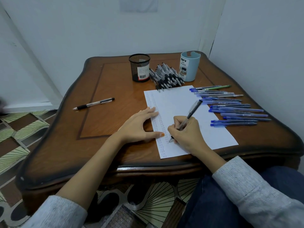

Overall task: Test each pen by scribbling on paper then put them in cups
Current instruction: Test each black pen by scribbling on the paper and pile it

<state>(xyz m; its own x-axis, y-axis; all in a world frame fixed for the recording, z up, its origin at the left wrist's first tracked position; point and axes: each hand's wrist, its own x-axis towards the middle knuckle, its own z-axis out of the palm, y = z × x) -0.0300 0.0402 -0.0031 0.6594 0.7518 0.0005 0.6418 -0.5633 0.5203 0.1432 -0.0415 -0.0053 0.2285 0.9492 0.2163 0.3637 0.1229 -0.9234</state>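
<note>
A: Head view. Progress?

B: Early, by my reading. The paper (174, 104) lies right of the table's (115, 89) middle, reaching its near edge. Columns of small scribbles run down the sheet's left edge; the rest is blank. No pen sticks out of the black mesh cup (139, 68) or the blue cup (189, 67), both at the far edge.

A: What's left?

B: A heap of black pens (166, 76) lies between the cups, and a row of blue pens (233, 109) along the right edge. One loose pen (93, 103) lies apart on the left side. I can't tell which have been tested.

A: Hands?

B: Right hand (185, 130) has its fingers curled round a dark pen (193, 110), tip on the sheet beside the scribbles and barrel slanting toward the far right. Left hand (139, 124) lies flat, fingers straight and spread, fingertips and thumb pinning the paper's left edge.
</note>
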